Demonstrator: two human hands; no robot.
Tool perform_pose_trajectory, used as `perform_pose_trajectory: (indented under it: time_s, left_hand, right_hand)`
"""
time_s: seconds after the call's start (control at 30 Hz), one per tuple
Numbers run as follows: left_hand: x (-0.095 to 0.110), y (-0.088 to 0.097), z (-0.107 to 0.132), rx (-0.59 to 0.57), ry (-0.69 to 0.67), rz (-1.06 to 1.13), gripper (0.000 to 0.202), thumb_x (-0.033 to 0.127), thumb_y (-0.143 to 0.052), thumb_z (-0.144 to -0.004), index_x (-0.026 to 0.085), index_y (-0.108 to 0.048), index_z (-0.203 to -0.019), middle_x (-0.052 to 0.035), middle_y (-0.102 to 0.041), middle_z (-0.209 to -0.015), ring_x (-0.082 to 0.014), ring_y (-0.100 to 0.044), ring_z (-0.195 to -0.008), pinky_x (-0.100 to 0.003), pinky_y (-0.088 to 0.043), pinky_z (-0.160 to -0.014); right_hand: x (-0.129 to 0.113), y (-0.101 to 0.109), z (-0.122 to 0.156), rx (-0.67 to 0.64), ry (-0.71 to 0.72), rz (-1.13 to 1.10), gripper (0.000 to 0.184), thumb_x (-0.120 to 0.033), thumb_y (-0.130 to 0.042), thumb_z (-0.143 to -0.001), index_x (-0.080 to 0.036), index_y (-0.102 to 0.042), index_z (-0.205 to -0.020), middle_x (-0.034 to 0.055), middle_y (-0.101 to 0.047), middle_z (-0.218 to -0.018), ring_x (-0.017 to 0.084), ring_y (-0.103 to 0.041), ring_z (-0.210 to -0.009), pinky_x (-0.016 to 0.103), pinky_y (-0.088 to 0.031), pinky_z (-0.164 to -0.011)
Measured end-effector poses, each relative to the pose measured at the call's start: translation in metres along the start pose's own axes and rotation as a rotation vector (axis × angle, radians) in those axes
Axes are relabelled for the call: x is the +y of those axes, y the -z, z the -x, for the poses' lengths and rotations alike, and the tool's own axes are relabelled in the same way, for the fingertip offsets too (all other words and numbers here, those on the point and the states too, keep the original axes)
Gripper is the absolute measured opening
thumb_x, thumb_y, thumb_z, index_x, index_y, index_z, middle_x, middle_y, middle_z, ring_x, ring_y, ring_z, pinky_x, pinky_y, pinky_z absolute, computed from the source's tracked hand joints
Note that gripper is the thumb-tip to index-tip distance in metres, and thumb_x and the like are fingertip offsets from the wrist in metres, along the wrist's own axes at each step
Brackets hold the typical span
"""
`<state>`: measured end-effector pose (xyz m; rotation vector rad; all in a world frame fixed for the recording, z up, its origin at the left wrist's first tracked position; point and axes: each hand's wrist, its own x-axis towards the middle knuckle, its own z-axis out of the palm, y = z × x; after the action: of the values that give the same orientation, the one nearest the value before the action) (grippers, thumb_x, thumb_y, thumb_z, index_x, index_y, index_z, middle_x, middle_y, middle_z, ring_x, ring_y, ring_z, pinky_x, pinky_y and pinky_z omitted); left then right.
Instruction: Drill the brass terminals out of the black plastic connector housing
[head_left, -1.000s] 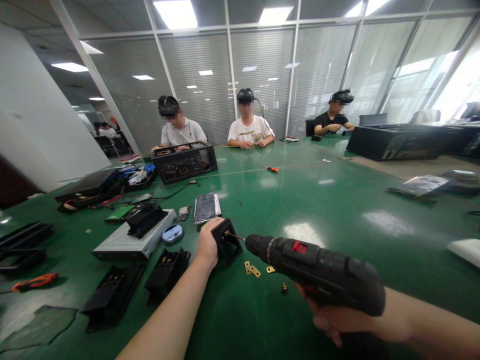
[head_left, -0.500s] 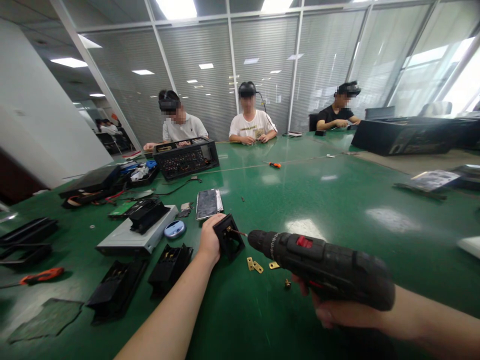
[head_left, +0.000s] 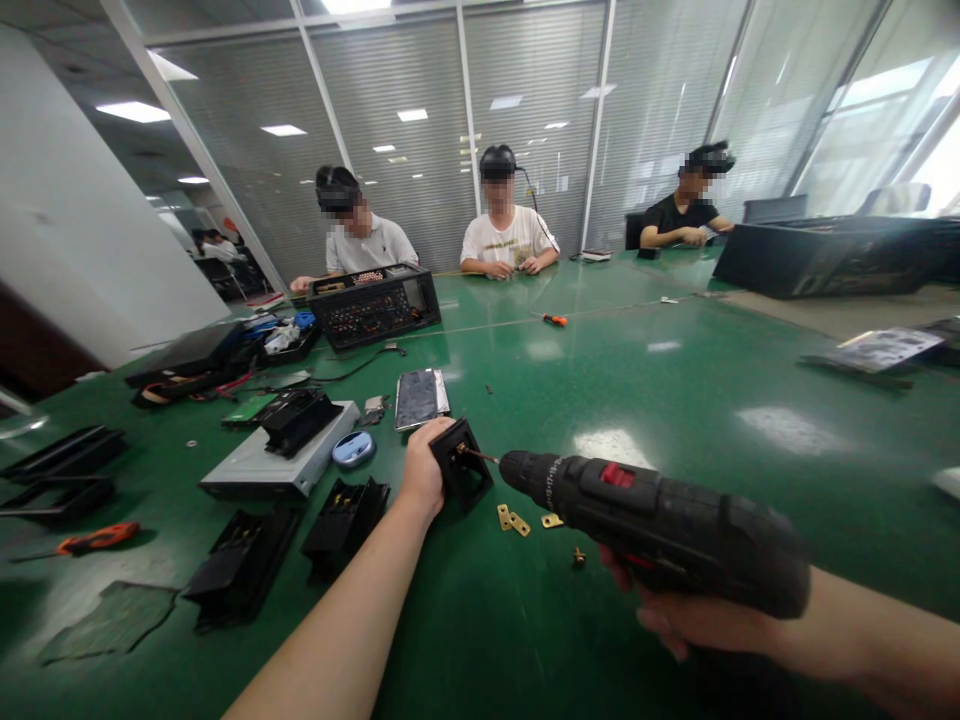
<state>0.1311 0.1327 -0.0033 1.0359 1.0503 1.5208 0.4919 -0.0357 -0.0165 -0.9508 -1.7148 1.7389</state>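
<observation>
My left hand (head_left: 422,472) is closed around a small black square part (head_left: 462,468) and holds it tilted on the green table (head_left: 637,400). My right hand (head_left: 679,620) grips a black cordless drill (head_left: 660,530) with a red switch. The drill's bit points left and its tip sits inside the black part. Small brass pieces (head_left: 514,521) and a brass screw (head_left: 578,556) lie on the table just below the drill's nose.
Black plastic parts (head_left: 345,512), a grey drive box (head_left: 270,465), a blue round object (head_left: 352,448) and an orange screwdriver (head_left: 97,540) lie to the left. An open computer case (head_left: 375,305) stands farther back. Three people sit at the far side. Black cases (head_left: 825,260) stand at the right.
The view has tilted slightly, so everything sits a little higher and further right in the frame. Both hands keep their grips, with the bit still in the black part.
</observation>
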Motion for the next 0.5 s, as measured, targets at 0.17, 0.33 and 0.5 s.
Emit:
perform_pose_trajectory:
  time_s: [0.17,0.33,0.5]
  left_hand:
    - [-0.002,0.003,-0.002,0.013,0.033,0.022,0.029,0.05,-0.093,-0.071,0.025,-0.078,-0.074,-0.0023,-0.074,-0.079,-0.0233,-0.064,-0.077,-0.036,-0.054,-0.076]
    - [-0.002,0.007,-0.003,0.013,0.029,0.013,0.032,0.051,-0.095,-0.071,0.025,-0.078,-0.077,-0.0013,-0.072,-0.08,-0.024,-0.066,-0.079,-0.037,-0.055,-0.079]
    - [-0.004,0.008,-0.004,0.01,0.04,0.013,0.035,0.053,-0.097,-0.07,0.025,-0.078,-0.079,-0.0004,-0.071,-0.079,-0.0238,-0.067,-0.079,-0.036,-0.054,-0.077]
  right_hand:
    - [-0.007,-0.002,-0.009,-0.043,-0.034,-0.113,0.053,-0.04,-0.113,-0.094,-0.027,-0.091,-0.141,0.0018,-0.087,-0.111,0.018,-0.089,-0.082,0.027,-0.073,-0.075]
    - [-0.016,-0.002,-0.018,-0.164,-0.079,-0.169,0.09,-0.035,-0.119,-0.085,-0.025,-0.079,-0.164,0.002,-0.091,-0.099,0.024,-0.093,-0.088,0.033,-0.071,-0.08]
    - [-0.031,-0.003,-0.015,-0.187,-0.103,-0.105,0.064,-0.044,-0.11,-0.097,-0.023,-0.077,-0.148,-0.0072,-0.075,-0.081,0.017,-0.08,-0.074,0.025,-0.062,-0.068]
